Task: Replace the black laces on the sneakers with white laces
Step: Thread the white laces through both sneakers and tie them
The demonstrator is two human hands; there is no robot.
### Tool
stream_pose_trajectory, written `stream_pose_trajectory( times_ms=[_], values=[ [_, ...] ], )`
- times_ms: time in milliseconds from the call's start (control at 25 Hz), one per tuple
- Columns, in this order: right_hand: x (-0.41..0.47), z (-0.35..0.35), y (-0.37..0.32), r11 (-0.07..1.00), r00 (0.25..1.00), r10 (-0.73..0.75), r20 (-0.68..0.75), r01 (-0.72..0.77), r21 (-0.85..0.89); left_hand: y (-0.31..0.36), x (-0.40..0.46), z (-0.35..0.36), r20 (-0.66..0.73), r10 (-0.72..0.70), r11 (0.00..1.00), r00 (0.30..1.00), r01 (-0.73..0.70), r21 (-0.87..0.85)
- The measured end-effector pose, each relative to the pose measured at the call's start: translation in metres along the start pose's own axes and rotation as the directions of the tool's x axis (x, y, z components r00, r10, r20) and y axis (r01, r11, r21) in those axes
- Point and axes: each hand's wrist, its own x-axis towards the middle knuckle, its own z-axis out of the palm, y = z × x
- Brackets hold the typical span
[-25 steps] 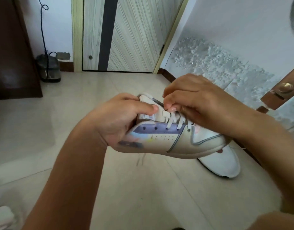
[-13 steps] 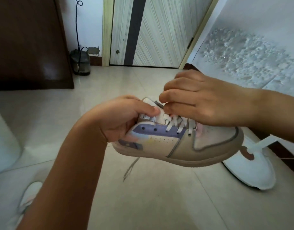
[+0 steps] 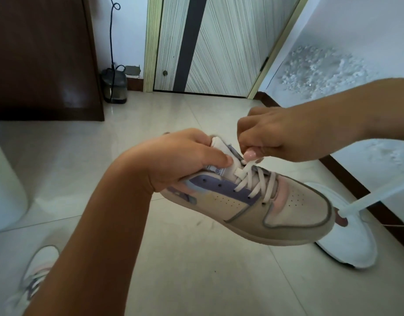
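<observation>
I hold a beige sneaker [image 3: 276, 213] with purple and pink panels in the air above the floor, toe pointing right. My left hand [image 3: 185, 158] grips its heel and tongue. White laces [image 3: 255, 181] cross the lower eyelets; the upper eyelets are bare. My right hand [image 3: 271, 135] pinches a strand of the white lace just above the tongue. A second sneaker [image 3: 34, 274] lies on the floor at the lower left, partly hidden by my left forearm.
A white fan base [image 3: 351, 245] with a slanted white pole [image 3: 378, 195] stands on the tiled floor under the sneaker's toe. A dark wooden cabinet [image 3: 43, 58] is at the back left, a small dark appliance [image 3: 114, 85] with a cord beside a striped door [image 3: 219, 42]. A white object [image 3: 5, 190] sits at the left edge.
My right hand has lifted from flat over the laces and now pulls a lace strand upward. The sneaker's toe has dipped lower right, and the view has shifted.
</observation>
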Motion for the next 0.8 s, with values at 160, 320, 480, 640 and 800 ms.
stream_pose_trajectory(
  times_ms=[160, 320, 480, 640, 800],
  values=[
    [-0.013, 0.003, -0.001, 0.974, 0.979, 0.160, -0.129, -0.135, 0.183, -0.007, 0.001, -0.005, -0.057, 0.004, 0.992, 0.998, -0.011, -0.123],
    [-0.018, 0.020, 0.003, 0.877, 0.828, 0.354, -0.435, -0.133, 0.461, -0.009, 0.001, -0.007, -0.131, -0.016, 0.980, 0.991, -0.011, -0.200],
    [0.000, 0.044, -0.006, 0.911, 0.670, 0.362, -0.648, -0.106, 0.399, -0.003, -0.001, -0.003, -0.151, -0.051, 0.982, 0.987, 0.023, -0.186],
    [0.019, 0.061, -0.008, 0.975, 0.648, 0.170, -0.742, 0.001, 0.224, -0.001, -0.003, -0.001, -0.181, -0.061, 0.994, 0.982, 0.043, -0.103],
    [0.024, 0.058, -0.006, 0.788, 0.787, 0.310, -0.533, 0.101, 0.607, -0.002, -0.005, -0.002, -0.195, -0.087, 0.996, 0.977, 0.082, -0.034]
  ],
)
